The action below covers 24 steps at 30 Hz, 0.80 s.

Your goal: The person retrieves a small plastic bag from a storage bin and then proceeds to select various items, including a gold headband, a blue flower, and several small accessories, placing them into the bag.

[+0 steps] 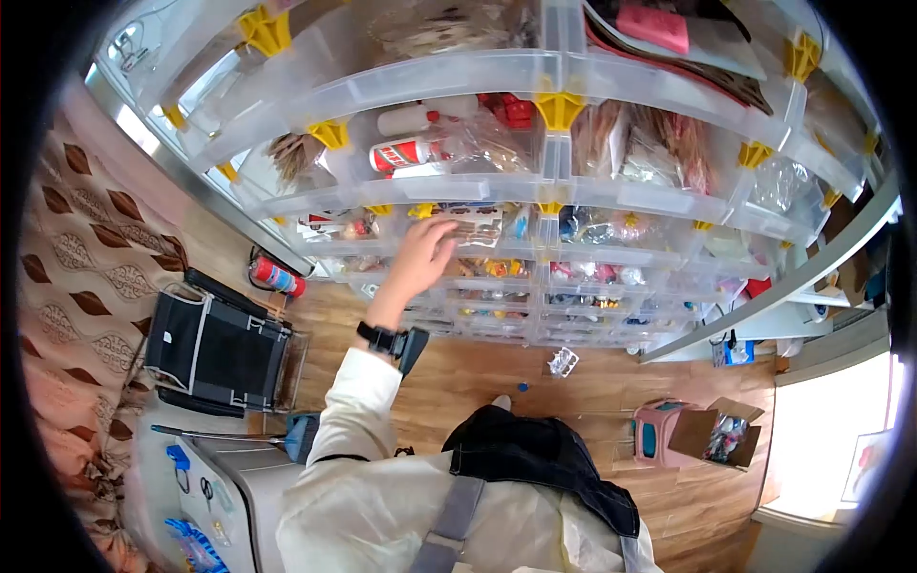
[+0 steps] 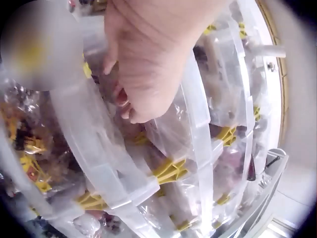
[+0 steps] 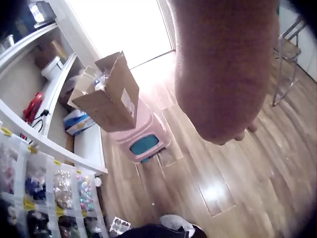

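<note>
My left hand (image 1: 420, 263) is over the front of a clear drawer (image 1: 487, 232) in the stack, fingers bent toward the printed packets inside. In the left wrist view the left hand (image 2: 148, 64) reaches down among clear drawer fronts (image 2: 94, 134), its fingertips partly hidden; no held thing shows. The right hand (image 3: 225, 74) hangs over the wooden floor in the right wrist view, with only a few fingertips showing past the palm and nothing visible in it. It is not seen in the head view.
Higher drawers hold a red-and-white bottle (image 1: 399, 155) and bagged goods. A folding chair (image 1: 224, 349) and fire extinguisher (image 1: 277, 277) stand left. An open cardboard box (image 3: 116, 99) sits on a pink stool (image 3: 143, 131) at the right, near a curved white shelf edge (image 3: 49, 141).
</note>
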Each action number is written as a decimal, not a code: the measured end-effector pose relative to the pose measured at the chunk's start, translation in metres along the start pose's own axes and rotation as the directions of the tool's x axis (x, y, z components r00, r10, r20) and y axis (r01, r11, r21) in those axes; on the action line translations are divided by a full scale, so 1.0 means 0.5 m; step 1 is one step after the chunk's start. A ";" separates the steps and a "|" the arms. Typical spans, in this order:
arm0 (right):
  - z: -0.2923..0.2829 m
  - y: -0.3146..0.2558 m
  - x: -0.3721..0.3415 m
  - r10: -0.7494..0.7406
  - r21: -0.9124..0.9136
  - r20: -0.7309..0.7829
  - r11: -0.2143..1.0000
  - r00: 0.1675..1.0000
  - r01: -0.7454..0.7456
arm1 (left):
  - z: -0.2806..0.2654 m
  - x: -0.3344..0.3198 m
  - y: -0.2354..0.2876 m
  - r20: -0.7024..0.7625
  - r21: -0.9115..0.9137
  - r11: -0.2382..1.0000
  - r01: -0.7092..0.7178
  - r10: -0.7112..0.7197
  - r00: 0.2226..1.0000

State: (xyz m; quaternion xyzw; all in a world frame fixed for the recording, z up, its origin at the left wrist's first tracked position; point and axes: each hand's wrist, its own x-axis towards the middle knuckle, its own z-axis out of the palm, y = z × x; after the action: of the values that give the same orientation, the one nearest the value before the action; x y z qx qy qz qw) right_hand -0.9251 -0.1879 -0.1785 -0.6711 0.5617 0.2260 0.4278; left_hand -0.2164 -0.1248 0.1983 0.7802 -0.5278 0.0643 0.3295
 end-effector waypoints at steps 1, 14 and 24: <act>-0.011 -0.003 0.007 0.009 0.070 -0.011 0.998 1.000 -0.009 | -0.008 -0.026 -0.009 -0.015 -0.007 1.000 0.002 -0.002 1.000; -0.182 -0.311 -0.079 -0.204 0.134 -0.036 0.969 0.978 0.207 | -0.003 0.015 -0.075 -0.205 -0.126 0.959 0.255 -0.277 0.939; 0.032 -0.001 0.103 -0.691 -0.680 0.017 0.522 0.722 0.515 | 0.052 0.100 -0.129 0.012 0.466 0.841 0.274 -0.315 0.949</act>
State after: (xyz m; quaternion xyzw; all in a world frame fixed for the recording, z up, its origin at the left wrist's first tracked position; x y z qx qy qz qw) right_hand -0.9081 -0.2035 -0.2275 -0.9507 0.2277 0.1511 0.1464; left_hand -0.1455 -0.1644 0.1718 0.9096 -0.3853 0.1014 0.1182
